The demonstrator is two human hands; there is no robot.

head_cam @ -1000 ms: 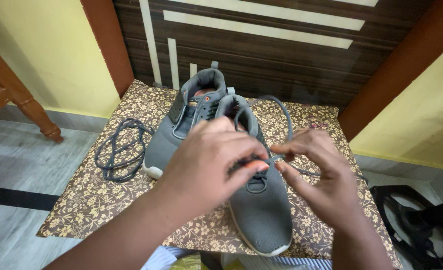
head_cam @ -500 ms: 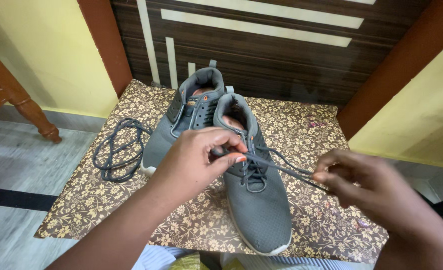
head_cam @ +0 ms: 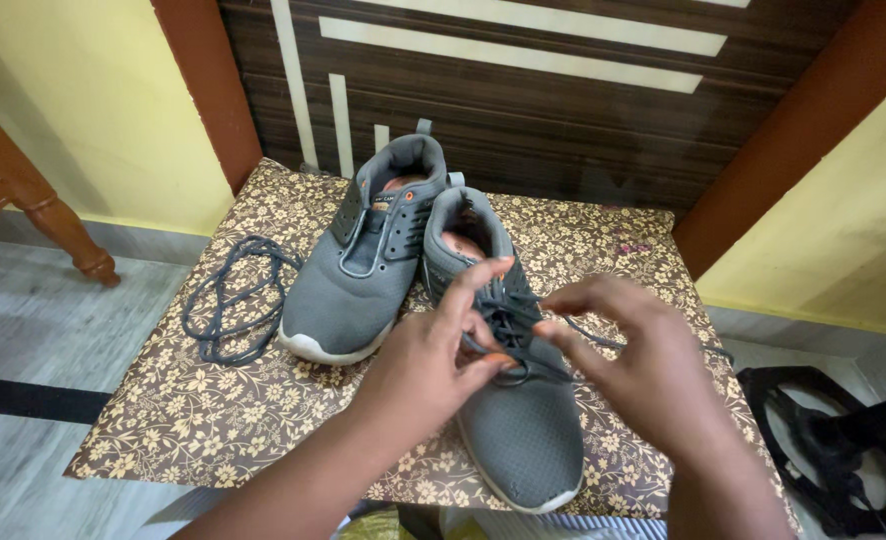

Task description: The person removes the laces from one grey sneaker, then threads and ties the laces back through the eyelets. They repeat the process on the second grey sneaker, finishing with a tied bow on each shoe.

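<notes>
Two grey sneakers stand side by side on a floral-patterned tabletop (head_cam: pixel 213 420). The right sneaker (head_cam: pixel 523 440) has a dark grey lace (head_cam: pixel 508 318) partly threaded through its eyelets. My left hand (head_cam: pixel 433 365) pinches the lace over the shoe's tongue. My right hand (head_cam: pixel 628 375) holds the other lace end just to the right, close against the left hand. The left sneaker (head_cam: pixel 353 290) has no lace in it. A loose dark lace (head_cam: pixel 228 300) lies coiled on the tabletop to its left.
A dark wooden panel with pale stripes (head_cam: pixel 523 90) rises behind the table. A wooden furniture leg (head_cam: pixel 53 215) stands at the left on the grey floor. A black fan base (head_cam: pixel 833 450) sits at the lower right.
My right hand, which had pulled the lace out to the right, has come back in to the shoe. My left hand has slid lower on the laces.
</notes>
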